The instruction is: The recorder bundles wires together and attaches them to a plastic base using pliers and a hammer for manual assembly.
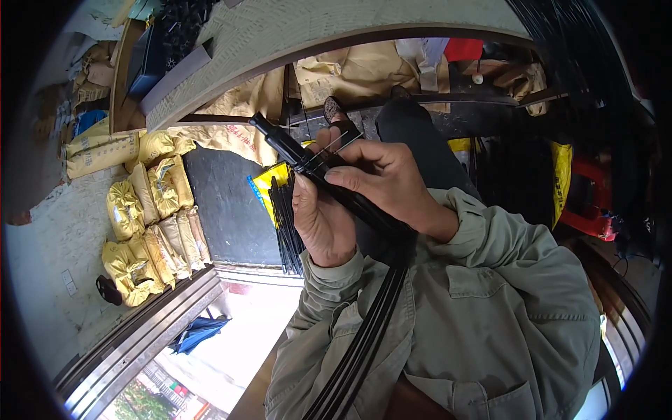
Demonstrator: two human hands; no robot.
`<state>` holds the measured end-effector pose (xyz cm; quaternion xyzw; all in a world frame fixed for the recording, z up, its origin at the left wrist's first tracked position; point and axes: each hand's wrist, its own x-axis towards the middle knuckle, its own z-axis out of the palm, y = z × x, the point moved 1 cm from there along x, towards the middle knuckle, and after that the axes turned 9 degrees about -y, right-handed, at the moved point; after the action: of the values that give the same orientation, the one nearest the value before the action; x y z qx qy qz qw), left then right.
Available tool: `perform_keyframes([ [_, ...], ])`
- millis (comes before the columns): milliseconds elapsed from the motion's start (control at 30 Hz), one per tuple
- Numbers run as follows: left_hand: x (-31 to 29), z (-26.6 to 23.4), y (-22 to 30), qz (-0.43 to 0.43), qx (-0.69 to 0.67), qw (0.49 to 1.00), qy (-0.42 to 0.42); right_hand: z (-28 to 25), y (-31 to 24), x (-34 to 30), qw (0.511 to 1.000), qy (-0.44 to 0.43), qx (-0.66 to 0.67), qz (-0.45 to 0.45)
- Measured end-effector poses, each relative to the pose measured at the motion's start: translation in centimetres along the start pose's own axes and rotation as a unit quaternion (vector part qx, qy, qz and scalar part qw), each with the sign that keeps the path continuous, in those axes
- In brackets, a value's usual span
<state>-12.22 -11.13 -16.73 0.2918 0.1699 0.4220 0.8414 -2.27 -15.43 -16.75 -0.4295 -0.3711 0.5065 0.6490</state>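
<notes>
A bundle of long, thin black rods (381,301) runs from my lap up in front of my chest, its thicker ends (278,143) pointing to the upper left. My left hand (325,224) is closed around the bundle from below, its thumb and palm against the rods. From the right, my right hand (399,182) pinches at the bundle, thumb laid along its top. Thin, light-coloured strands (327,148) cross the bundle between the two hands and stick up past the right fingers. Whether they are wire or cord, I cannot tell.
More black rods (285,224) lie on yellow sacking left of my hands. A pale worktop (308,21) curves across the far side. Filled yellow sacks (150,231) are stacked along the left wall. At the right stands a red stool (591,189).
</notes>
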Motion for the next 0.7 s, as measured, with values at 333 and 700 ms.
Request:
perform_keyframes([
  [333,-0.8,0.2,-0.3,0.020,0.034,0.999,-0.002,-0.5,0.6,0.1,0.992,-0.072,0.087,0.051],
  [700,-0.1,-5.0,1.2,-0.112,-0.203,0.912,-0.339,-0.7,-1.0,0.2,0.961,-0.140,0.219,0.099],
])
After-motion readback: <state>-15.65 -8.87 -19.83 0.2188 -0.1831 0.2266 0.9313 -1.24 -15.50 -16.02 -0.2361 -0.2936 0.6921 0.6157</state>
